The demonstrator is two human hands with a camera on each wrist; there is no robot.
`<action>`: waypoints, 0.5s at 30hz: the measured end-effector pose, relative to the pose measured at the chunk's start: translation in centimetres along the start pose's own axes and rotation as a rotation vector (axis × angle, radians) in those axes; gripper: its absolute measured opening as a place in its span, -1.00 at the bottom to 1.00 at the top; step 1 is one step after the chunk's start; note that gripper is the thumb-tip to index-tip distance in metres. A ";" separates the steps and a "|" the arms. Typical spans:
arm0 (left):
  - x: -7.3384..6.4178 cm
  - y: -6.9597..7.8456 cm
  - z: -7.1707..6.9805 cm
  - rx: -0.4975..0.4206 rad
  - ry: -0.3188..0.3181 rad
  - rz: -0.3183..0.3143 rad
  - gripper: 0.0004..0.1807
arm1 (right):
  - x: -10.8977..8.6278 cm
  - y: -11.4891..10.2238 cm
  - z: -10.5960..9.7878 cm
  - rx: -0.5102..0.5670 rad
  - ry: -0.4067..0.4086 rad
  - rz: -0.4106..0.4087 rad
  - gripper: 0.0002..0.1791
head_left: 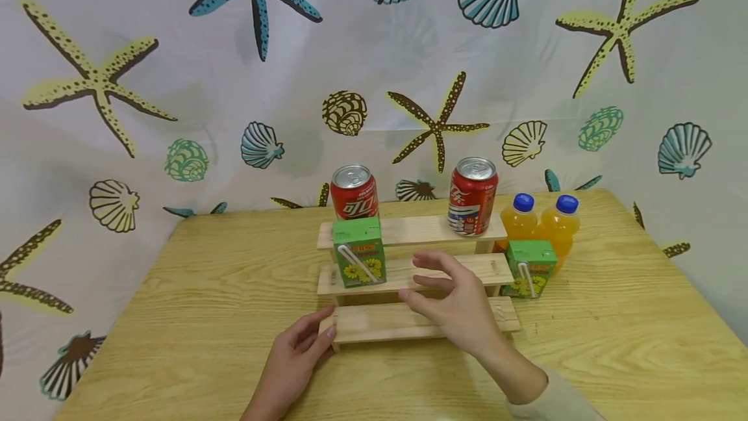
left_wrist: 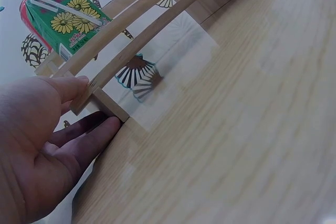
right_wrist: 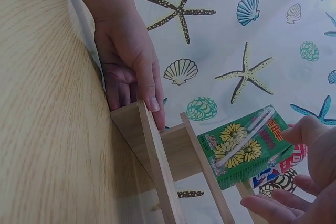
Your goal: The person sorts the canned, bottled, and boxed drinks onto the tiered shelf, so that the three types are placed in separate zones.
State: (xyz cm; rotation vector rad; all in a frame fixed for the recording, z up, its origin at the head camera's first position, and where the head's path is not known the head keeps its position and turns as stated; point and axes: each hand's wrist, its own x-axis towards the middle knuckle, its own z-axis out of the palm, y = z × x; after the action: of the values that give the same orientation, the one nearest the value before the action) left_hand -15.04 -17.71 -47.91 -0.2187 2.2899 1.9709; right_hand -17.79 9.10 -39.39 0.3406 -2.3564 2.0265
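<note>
A three-step wooden rack (head_left: 386,322) stands on the table. At its left end my left hand (head_left: 292,359) grips the lowest step, thumb on the top slat and fingers against the side support (left_wrist: 110,104). My right hand (head_left: 458,304) hovers over the lower steps, fingers apart and bent, holding nothing. Left of it, a green drink carton (head_left: 360,255) with a straw on its front stands upright on the middle step; in the right wrist view my right hand (right_wrist: 315,182) appears close beside this carton (right_wrist: 247,148). On the top step are two red cola cans, one left (head_left: 354,193) and one right (head_left: 473,197).
Right of the rack, another green carton (head_left: 530,268) stands on the table before two orange juice bottles with blue caps, one left (head_left: 519,216) and one right (head_left: 561,226). A patterned curtain (head_left: 374,51) hangs behind the wooden table (head_left: 234,265).
</note>
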 end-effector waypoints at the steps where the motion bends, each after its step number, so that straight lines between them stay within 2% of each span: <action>1: 0.0 0.0 0.0 -0.002 0.000 -0.001 -0.48 | 0.0 0.0 -0.1 -0.001 -0.002 -0.004 -0.41; 15: 0.0 0.1 0.1 -0.015 0.004 -0.005 -0.48 | -0.5 0.3 -1.0 -0.004 -0.009 -0.007 -0.39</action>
State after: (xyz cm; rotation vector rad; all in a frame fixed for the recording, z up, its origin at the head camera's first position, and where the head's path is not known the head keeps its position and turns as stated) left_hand -15.07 -17.58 -47.87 -0.2296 2.2751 1.9874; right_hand -17.45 10.21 -39.59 0.3577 -2.3602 2.0214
